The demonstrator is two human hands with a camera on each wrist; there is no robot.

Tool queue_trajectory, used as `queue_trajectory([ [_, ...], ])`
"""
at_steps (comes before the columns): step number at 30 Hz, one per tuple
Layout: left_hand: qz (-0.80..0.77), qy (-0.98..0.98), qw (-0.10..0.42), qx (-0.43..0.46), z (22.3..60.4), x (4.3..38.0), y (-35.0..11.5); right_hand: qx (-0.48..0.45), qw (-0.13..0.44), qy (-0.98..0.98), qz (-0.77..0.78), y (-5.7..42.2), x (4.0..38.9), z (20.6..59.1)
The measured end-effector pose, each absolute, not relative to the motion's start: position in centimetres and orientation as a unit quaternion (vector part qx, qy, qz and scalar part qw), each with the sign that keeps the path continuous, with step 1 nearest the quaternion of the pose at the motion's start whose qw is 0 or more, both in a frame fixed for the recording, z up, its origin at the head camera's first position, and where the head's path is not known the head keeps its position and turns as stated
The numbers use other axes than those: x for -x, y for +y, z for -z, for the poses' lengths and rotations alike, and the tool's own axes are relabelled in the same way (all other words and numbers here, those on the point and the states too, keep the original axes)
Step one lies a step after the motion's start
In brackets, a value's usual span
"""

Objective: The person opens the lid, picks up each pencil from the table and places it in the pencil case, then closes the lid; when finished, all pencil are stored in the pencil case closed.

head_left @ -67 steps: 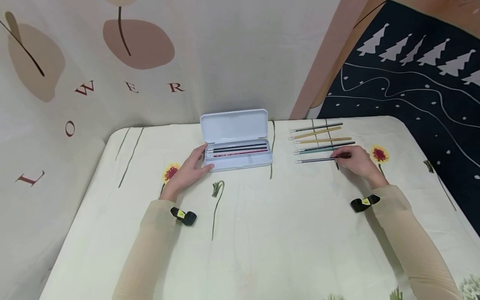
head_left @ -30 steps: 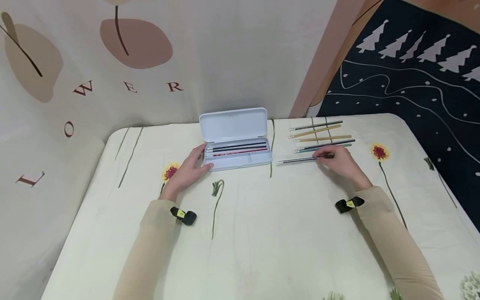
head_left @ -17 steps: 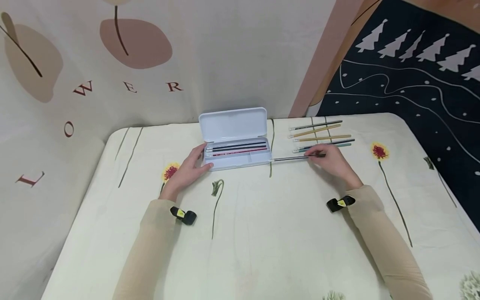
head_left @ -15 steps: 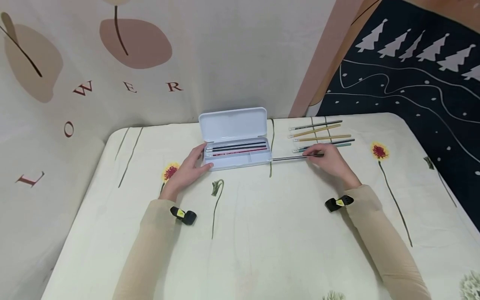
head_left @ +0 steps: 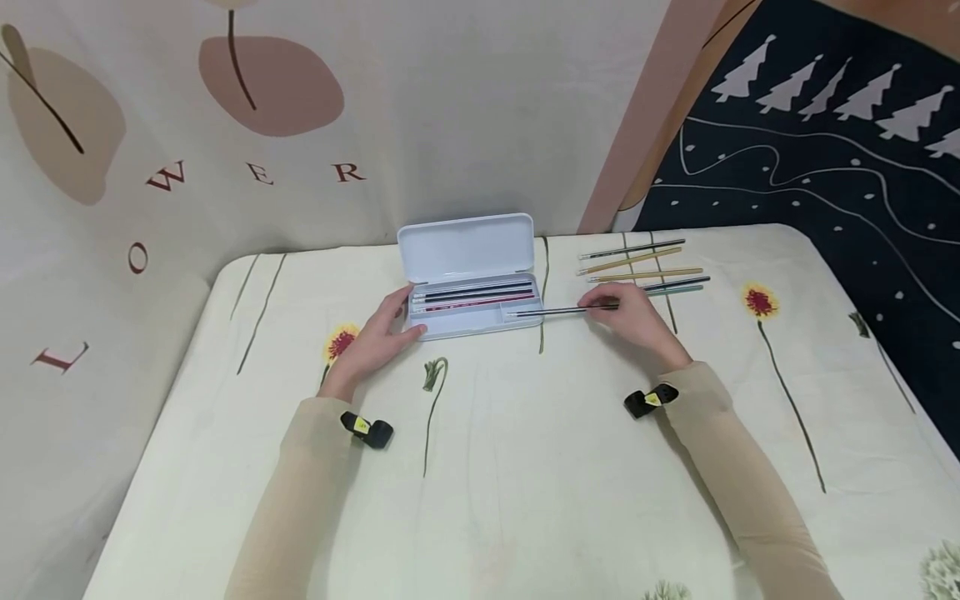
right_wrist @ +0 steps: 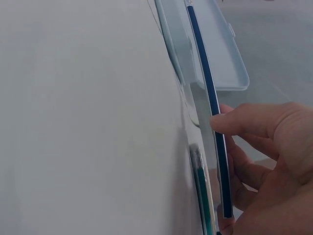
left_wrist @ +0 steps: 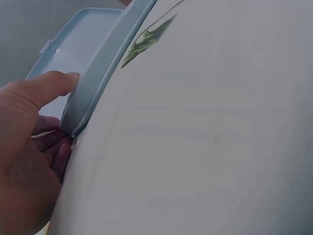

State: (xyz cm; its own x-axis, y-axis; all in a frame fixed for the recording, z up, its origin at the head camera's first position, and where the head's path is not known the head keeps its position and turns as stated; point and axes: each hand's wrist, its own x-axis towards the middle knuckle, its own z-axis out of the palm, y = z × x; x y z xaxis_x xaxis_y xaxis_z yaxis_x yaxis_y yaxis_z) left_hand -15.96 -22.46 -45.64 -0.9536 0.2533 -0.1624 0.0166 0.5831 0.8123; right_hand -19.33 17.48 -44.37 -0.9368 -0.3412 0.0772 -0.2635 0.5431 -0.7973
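Observation:
A pale blue pencil case [head_left: 465, 328] stands with its lid up at the back middle of the table. My left hand [head_left: 377, 342] grips its left end; in the left wrist view the thumb [left_wrist: 61, 84] lies on the rim and the fingers curl behind the end. Inside the long compartment lie several pencils, one of them red [head_left: 476, 303]. My right hand [head_left: 633, 317] pinches a dark blue striped pencil [head_left: 558, 312] near one end. Its other end reaches over the case's right edge, above the small front compartment. In the right wrist view the pencil [right_wrist: 208, 81] is held between thumb and fingers.
Right of the case lie several loose pencils: yellow ones [head_left: 652, 274], a black one [head_left: 641, 248] and a green one [head_left: 686, 289], partly hidden by my right hand. A flower-printed cloth [head_left: 487, 467] covers the table. A printed curtain [head_left: 465, 108] hangs behind.
My right hand picked up the dark pencil and carried it left, from the loose pencils to over the case's right edge. My left hand stays on the case.

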Motion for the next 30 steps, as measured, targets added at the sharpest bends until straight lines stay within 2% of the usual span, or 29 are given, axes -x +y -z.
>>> queue_trajectory([
  [30,-0.455,0.878,0.126,-0.074,45.9,16.1,-22.5,0.16,0.026,0.89,0.427,12.3,20.9,44.4],
])
